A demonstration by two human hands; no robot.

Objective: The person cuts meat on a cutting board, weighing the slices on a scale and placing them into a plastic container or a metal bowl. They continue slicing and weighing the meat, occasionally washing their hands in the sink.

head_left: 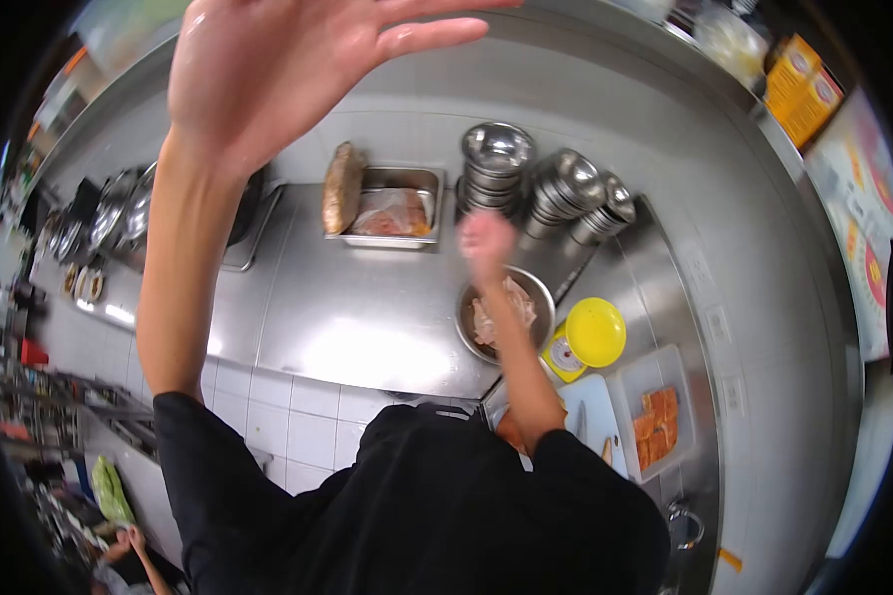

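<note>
My left hand (pixel 268 79) is raised close to the camera at the top, palm showing, fingers stretched out with nothing in them. The tips of some fingers are cut off by the frame. My right hand (pixel 487 243) hovers over the far side of a steel bowl (pixel 546 307), smeared by motion; it looks rounded, but its fingers are not distinct. Pale, thin raw meat slices (pixel 518 305) lie in that bowl, partly behind my forearm. Just beyond this hand stands a tall stack of steel bowls (pixel 498 149).
A steel pan (pixel 392 240) holds wrapped meat, with a brown-wrapped piece (pixel 343 188) leaning on its left. To the right are a yellow scale (pixel 595 332), a cutting board (pixel 600 397) with a knife (pixel 582 420), and a tray with orange pieces (pixel 656 428). Another person's hands (pixel 129 538) show lower left.
</note>
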